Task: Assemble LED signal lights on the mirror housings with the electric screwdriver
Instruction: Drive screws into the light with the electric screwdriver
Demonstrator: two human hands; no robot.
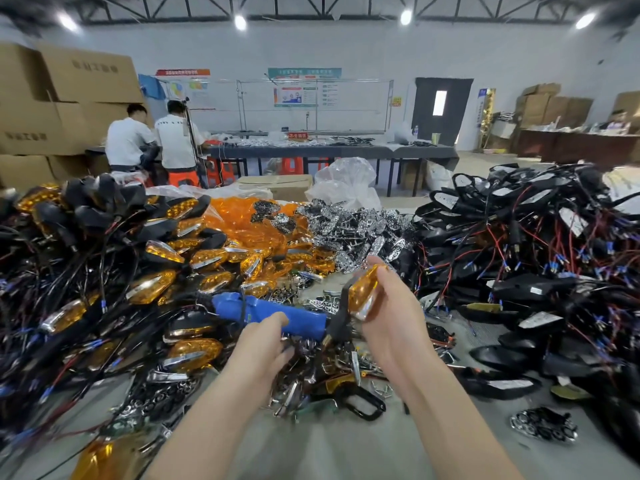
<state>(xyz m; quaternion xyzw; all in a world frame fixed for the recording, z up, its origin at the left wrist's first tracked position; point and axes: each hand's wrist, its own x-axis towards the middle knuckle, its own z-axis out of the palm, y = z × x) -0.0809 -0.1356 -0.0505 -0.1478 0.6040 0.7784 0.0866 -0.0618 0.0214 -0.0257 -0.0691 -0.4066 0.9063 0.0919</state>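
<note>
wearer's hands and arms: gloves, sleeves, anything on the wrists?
No gloves on the left hand or the right hand. The left forearm and right forearm are uncovered down to the frame's edge: no sleeves, watch or wristbands in view. No rings that I can make out through the slight blur.

Factory hall: parts heaps [360, 226], cartons [79, 77]

Both my bare forearms reach forward from the bottom edge, drawing slightly together. My right hand [393, 306] is raised, with thumb and fingers wrapped around an amber light [362, 292]. My left hand [265, 344] sits lower, palm down, thumb against a blue screwdriver [301, 317], fingers curled under; whether it grips is unclear.
</note>
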